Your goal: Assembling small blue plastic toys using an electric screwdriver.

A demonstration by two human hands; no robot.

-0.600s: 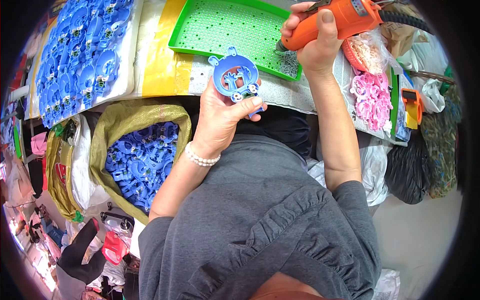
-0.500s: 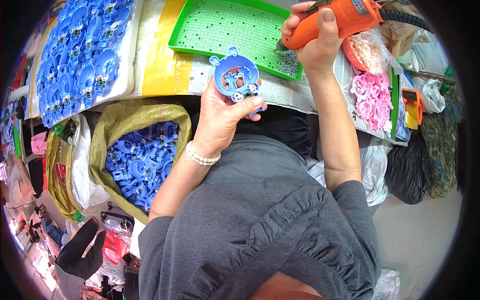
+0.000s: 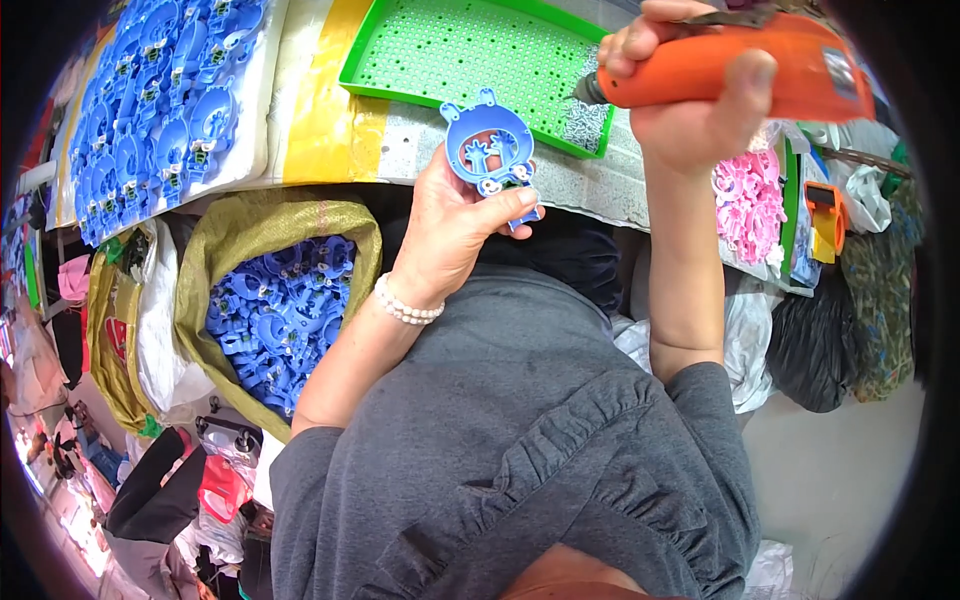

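Note:
My left hand (image 3: 455, 220) is closed on a blue plastic toy part (image 3: 488, 145), a round frame with two ear-like tabs and small eyes near its lower edge. Wrapped in my right hand (image 3: 690, 110) is an orange electric screwdriver (image 3: 760, 70). Its tip points left, over the right end of a green perforated tray (image 3: 460, 50). Small metal screws (image 3: 586, 125) lie heaped in that end of the tray, just below the tip. The toy part is held in front of the tray's near edge, apart from the tool.
Many similar blue parts (image 3: 165, 130) cover a white board at the left. More blue parts (image 3: 285, 310) fill an olive woven sack (image 3: 205, 250) below it. Pink parts (image 3: 748, 205) sit on the table's right, near an orange-and-yellow tape dispenser (image 3: 825, 220). A black plastic bag (image 3: 820, 340) hangs lower right.
The screwdriver has turned more level and swung right, its tip now over the screws. My left hand has shifted slightly right with the blue toy part.

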